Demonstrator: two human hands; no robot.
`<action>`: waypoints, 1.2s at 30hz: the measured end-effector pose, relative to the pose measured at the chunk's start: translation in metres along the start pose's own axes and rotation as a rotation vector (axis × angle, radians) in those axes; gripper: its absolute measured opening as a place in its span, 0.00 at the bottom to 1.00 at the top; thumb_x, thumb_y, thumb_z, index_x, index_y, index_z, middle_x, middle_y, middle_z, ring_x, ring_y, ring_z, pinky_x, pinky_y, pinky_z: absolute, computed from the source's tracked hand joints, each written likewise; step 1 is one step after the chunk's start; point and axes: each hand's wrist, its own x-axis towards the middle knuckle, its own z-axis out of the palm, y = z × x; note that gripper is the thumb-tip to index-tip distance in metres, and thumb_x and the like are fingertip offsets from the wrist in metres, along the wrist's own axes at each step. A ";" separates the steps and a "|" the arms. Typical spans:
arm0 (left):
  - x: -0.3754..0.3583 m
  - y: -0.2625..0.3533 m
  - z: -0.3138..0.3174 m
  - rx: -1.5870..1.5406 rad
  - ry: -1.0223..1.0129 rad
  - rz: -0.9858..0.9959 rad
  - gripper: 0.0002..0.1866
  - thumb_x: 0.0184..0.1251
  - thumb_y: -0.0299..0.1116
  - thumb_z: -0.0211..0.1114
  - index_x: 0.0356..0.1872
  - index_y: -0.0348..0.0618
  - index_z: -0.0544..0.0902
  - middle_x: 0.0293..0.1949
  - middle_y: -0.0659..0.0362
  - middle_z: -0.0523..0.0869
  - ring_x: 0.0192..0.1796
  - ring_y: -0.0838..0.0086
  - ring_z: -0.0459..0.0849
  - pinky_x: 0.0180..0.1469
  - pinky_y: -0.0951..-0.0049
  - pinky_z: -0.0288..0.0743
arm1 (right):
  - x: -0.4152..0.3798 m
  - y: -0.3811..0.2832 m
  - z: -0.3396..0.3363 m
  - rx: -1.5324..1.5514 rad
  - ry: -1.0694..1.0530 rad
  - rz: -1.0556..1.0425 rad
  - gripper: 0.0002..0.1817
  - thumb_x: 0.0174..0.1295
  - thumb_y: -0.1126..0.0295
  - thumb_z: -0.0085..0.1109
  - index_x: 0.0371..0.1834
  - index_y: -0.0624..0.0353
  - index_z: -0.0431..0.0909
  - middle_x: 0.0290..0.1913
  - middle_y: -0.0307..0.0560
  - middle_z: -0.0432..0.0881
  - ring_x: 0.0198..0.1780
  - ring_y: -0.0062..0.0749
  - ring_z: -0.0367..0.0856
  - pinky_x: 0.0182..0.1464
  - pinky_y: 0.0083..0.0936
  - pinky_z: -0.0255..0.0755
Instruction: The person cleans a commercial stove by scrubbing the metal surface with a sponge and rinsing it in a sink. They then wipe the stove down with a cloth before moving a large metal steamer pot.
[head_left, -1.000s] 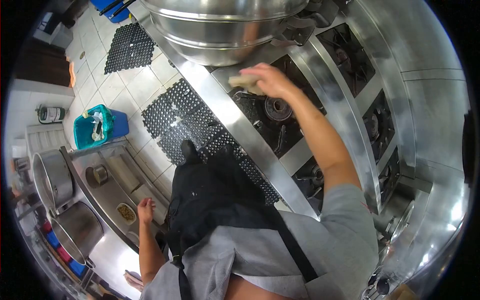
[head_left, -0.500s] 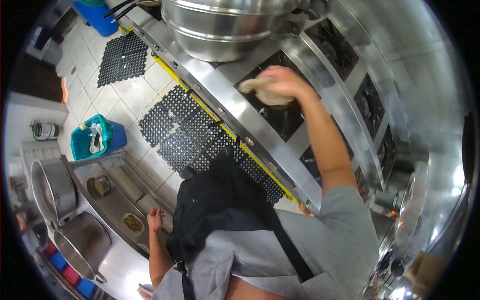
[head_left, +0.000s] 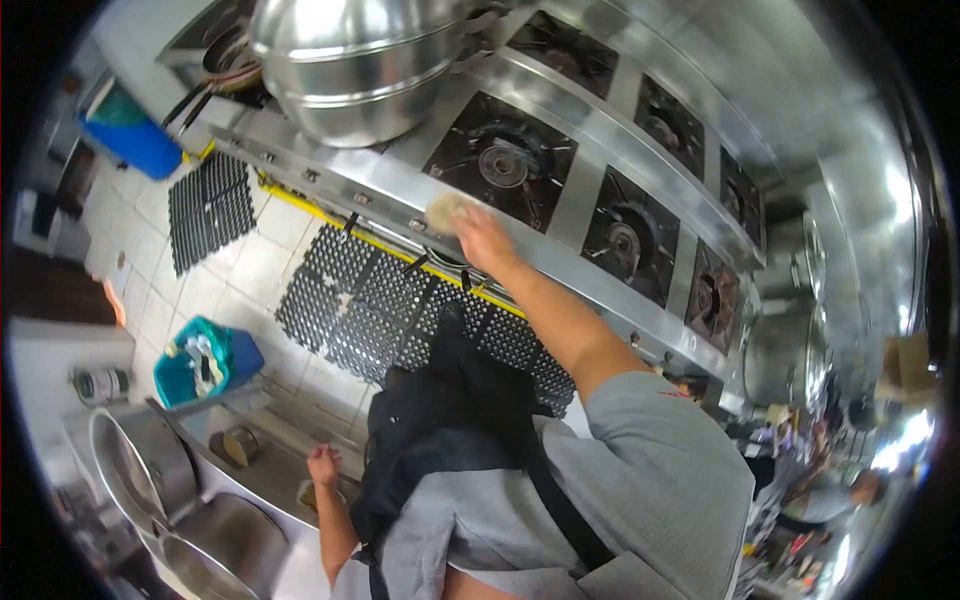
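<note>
My right hand (head_left: 482, 240) grips a beige cloth (head_left: 446, 212) on the steel front edge of the stove (head_left: 395, 197), just above the control knobs. Beside it is a black burner well with a round burner (head_left: 503, 162). My left hand (head_left: 323, 467) hangs low at my side, fingers loosely bent and apart, with nothing visible in it. Close to that hand is a steel counter with a shelf, where a small metal pot (head_left: 236, 447) stands. A small dish on the shelf is mostly hidden behind my left forearm.
A large steel pot (head_left: 360, 75) stands on the stove's left part, near a pan (head_left: 230, 60). Black rubber mats (head_left: 355, 300) cover the floor ahead. A blue bin (head_left: 240, 350) with a teal liner and big pots (head_left: 150, 460) are on the left. Another person (head_left: 835, 500) is far right.
My right hand has moved with the cloth from over the burner well to the stove's front edge. My view has turned, showing more burners. My left hand stays low at my side.
</note>
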 end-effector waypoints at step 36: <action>0.036 0.268 0.222 0.790 -0.241 0.232 0.06 0.74 0.31 0.60 0.41 0.40 0.79 0.31 0.58 0.85 0.28 0.76 0.84 0.24 0.78 0.74 | 0.106 0.257 -0.004 -0.356 -0.067 0.661 0.16 0.62 0.67 0.54 0.47 0.64 0.83 0.51 0.62 0.79 0.52 0.57 0.77 0.51 0.53 0.71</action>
